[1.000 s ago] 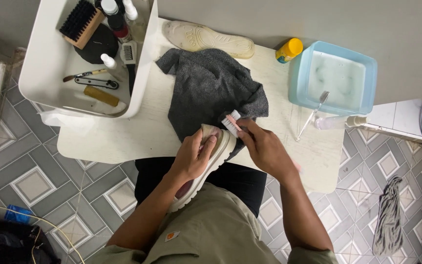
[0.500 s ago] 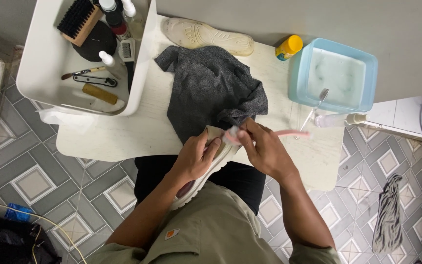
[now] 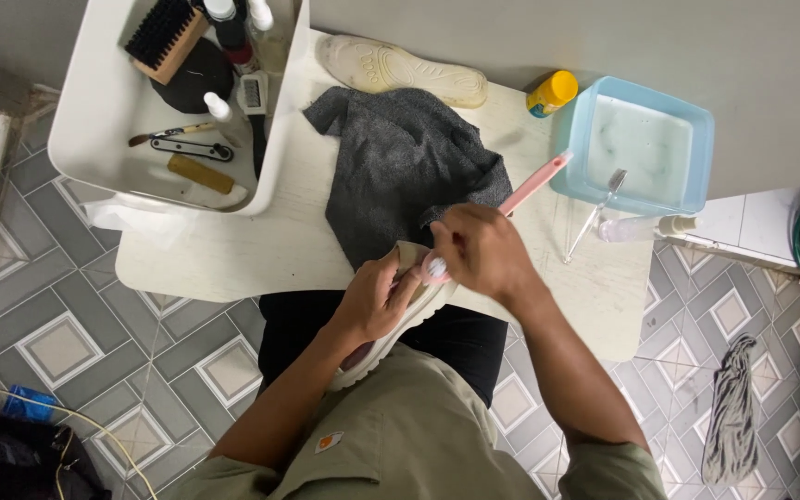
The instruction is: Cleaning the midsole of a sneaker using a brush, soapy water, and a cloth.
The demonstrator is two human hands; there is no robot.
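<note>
My left hand (image 3: 377, 298) grips a pale sneaker (image 3: 409, 310) at the near edge of the white table (image 3: 233, 264), its sole turned toward me. My right hand (image 3: 479, 250) holds a pink toothbrush (image 3: 534, 183); the bristle head presses on the shoe near its toe while the handle points up and to the right. A dark grey cloth (image 3: 405, 167) lies spread on the table just beyond both hands. A beige insole (image 3: 400, 72) rests at the table's far edge.
A light blue basin (image 3: 643, 141) of cloudy water sits at the right, with a second brush (image 3: 594, 213), a clear bottle (image 3: 645, 227) and a yellow-capped container (image 3: 550, 93) nearby. A white tray (image 3: 108, 120) at the left holds brushes and bottles. Grey patterned tiles surround the table.
My right hand has swung the toothbrush so its handle now points up and right, and the brush head has moved across the shoe's front. My left hand keeps its hold on the sneaker.
</note>
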